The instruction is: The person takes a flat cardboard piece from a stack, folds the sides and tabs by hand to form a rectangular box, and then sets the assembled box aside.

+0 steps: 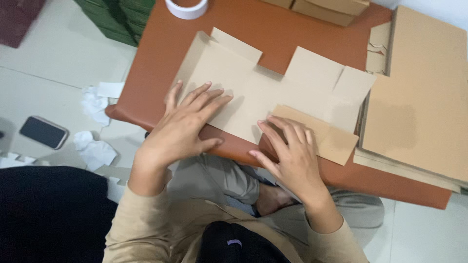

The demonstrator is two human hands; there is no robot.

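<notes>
A flat, unfolded cardboard box blank (273, 87) lies on a low reddish-brown table (161, 53). My left hand (183, 124) presses flat on its near left panel, fingers spread. My right hand (290, 151) rests on the near edge of the blank, fingers laid on a folded-over flap (321, 134). Neither hand grips anything. My crossed legs show under the table's front edge.
A stack of flat cardboard sheets (419, 102) sits on the table's right. A white tape roll (186, 8) and closed boxes (321, 7) lie at the far edge. On the floor at left are a phone (44, 132), crumpled white paper (95, 148) and green crates (119, 17).
</notes>
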